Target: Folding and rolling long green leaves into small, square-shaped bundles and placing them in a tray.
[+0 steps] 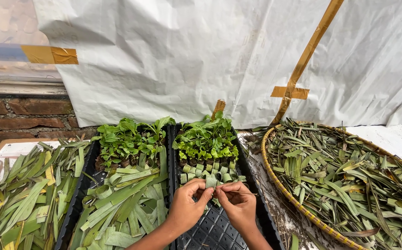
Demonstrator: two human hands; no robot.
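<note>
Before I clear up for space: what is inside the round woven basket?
The basket holds a heap of cut green leaf strips; they cover its bottom, so anything beneath stays hidden.

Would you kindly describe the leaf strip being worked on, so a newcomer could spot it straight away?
Find the right-hand black seedling tray in front of the white sheet. Above its bare front cells, the left hand and right hand meet around one small green leaf ring. Unlike the rings set in rows behind it, it is held up between fingertips.
</note>
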